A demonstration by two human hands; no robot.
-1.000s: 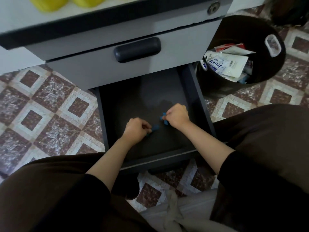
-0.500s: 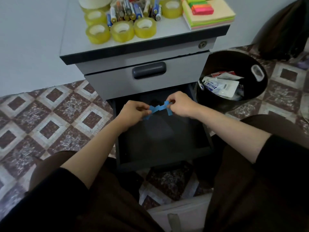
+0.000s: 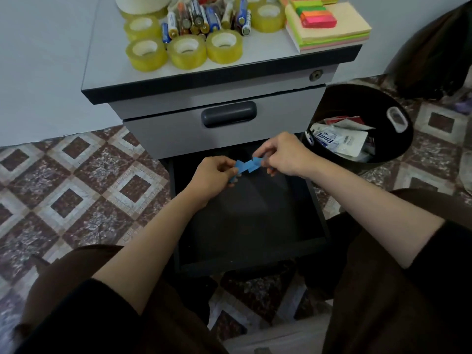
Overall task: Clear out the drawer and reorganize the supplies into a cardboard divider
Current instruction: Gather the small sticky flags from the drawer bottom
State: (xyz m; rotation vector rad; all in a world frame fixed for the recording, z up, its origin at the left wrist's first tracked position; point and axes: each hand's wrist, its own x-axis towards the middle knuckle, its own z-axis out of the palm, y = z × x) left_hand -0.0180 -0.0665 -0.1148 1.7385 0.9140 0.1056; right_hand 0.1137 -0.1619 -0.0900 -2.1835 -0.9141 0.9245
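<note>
The dark lower drawer (image 3: 250,254) of a grey cabinet is pulled out, and its floor looks bare. Above its back part I hold a small strip of blue paper pieces (image 3: 247,165) between both hands. My left hand (image 3: 214,175) pinches the strip's left end. My right hand (image 3: 283,154) pinches its right end. On the cabinet top (image 3: 268,56) stand several yellow tape rolls (image 3: 185,51), a heap of batteries (image 3: 201,19) and a stack of sticky notes (image 3: 329,26). No cardboard divider is in view.
The upper drawer (image 3: 227,123) with a dark handle is closed. A black bin (image 3: 362,123) with wrappers and packets stands on the tiled floor right of the cabinet. My knees flank the open drawer. A pale wall is behind the cabinet.
Both hands rose out of the drawer with the blue pieces, from its floor to above its back part. The view tilted up, bringing the cabinet top into sight.
</note>
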